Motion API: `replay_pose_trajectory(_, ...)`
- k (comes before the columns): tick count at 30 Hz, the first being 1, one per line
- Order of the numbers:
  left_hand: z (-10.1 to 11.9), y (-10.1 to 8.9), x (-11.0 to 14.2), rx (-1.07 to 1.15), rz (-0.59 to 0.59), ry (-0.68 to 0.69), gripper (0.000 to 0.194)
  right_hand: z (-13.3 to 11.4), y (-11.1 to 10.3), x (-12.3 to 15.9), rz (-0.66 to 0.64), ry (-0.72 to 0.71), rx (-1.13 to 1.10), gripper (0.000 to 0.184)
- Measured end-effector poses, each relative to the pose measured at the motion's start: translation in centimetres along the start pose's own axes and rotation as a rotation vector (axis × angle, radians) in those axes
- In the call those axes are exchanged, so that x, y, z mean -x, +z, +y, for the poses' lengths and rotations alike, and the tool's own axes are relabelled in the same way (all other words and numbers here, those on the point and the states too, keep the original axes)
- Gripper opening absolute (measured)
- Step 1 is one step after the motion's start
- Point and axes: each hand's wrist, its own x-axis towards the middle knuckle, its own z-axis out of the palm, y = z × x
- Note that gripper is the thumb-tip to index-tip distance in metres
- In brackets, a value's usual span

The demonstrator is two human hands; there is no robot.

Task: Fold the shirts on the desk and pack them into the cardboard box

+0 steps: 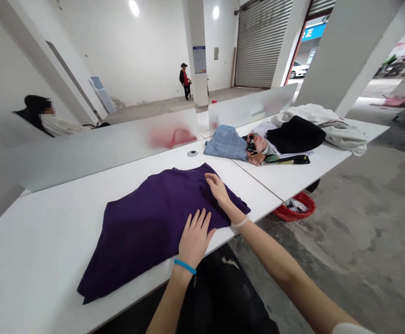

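Observation:
A dark purple garment [146, 222] lies spread flat on a white table [49, 241]. My left hand [194, 239], with a blue band at the wrist, rests flat on the garment's near edge, fingers stretched out. My right hand [217, 188], with a pale bracelet, lies flat on the garment's right part, fingers extended. Neither hand holds anything.
A pile of clothes [286, 137] sits on the adjoining table to the right: blue checked, patterned, black and white pieces. A red basket [295, 206] stands on the floor below. Frosted dividers [101, 148] run along the tables' far edge. One person sits at the left, another stands far back.

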Motion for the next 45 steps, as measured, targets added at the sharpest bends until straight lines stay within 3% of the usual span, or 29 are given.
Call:
replay_pose_trajectory(2,-0.2,0.2,-0.4,0.046,0.010,-0.048,0.043,-1.3,-1.8,3.6,0.023,0.031,-0.214,0.039)
replay_pose_trajectory(3,-0.3,0.2,-0.6,0.079,0.016,-0.069,0.042,-1.9,-2.8,5.8,0.036,0.071,-0.434,0.035)
replay_pose_trajectory(6,-0.3,0.0,-0.8,0.182,0.052,-0.120,0.040,-2.4,-5.7,12.1,0.011,0.258,-0.875,0.025)
replay_pose_trajectory(10,1.0,-0.4,0.0,0.266,0.120,-0.125,0.039,-1.0,-8.0,17.6,-0.138,0.560,-0.945,0.031)
replay_pose_trajectory(13,3.3,-1.0,1.4,0.309,0.128,-0.079,0.039,-0.1,-8.2,19.1,-0.099,0.601,-0.980,0.043)
replay_pose_trajectory(16,5.5,-2.1,2.4,0.342,0.044,-0.013,0.040,0.1,-7.6,18.9,0.099,0.612,-1.033,0.046)
replay_pose_trajectory(19,5.7,-4.0,2.3,0.410,-0.015,0.052,0.044,-0.3,-6.6,18.1,0.400,0.650,-0.973,0.048)
replay_pose_trajectory(22,3.2,-5.0,1.8,0.393,0.057,-0.017,0.044,-0.7,-5.5,17.4,0.563,0.661,-0.934,0.051)
replay_pose_trajectory(24,0.9,-4.4,1.6,0.263,0.085,-0.141,0.048,-0.8,-4.9,17.3,0.616,0.671,-0.935,0.051)
replay_pose_trajectory(26,-0.9,-3.0,1.7,0.142,0.042,-0.249,0.056,-0.9,-4.5,17.2,0.646,0.684,-0.930,0.050)
replay_pose_trajectory(30,-2.2,-0.4,2.2,0.107,-0.034,-0.306,0.060,-1.6,-4.4,16.9,0.652,0.655,-0.929,0.045)
replay_pose_trajectory(35,-1.9,-0.8,2.4,0.292,-0.022,-0.340,0.061,-3.2,-4.3,15.6,0.676,0.598,-0.885,0.048)
replay_pose_trajectory(37,-2.2,-1.4,2.6,0.518,0.071,-0.390,0.056,-4.3,-3.9,14.6,0.668,0.582,-0.869,0.051)
replay_pose_trajectory(39,-2.9,-2.1,2.9,0.850,0.273,-0.502,0.050,-5.8,-3.0,13.4,0.635,0.530,-0.860,0.053)
replay_pose_trajectory(42,-4.0,-3.1,3.9,1.359,0.574,-0.675,0.053,-9.0,-0.2,11.7,0.444,0.408,-0.787,0.054)
replay_pose_trajectory(45,-5.0,-4.7,5.7,1.614,0.660,-0.710,0.063,-12.2,4.0,11.5,0.036,0.155,-0.526,0.054)
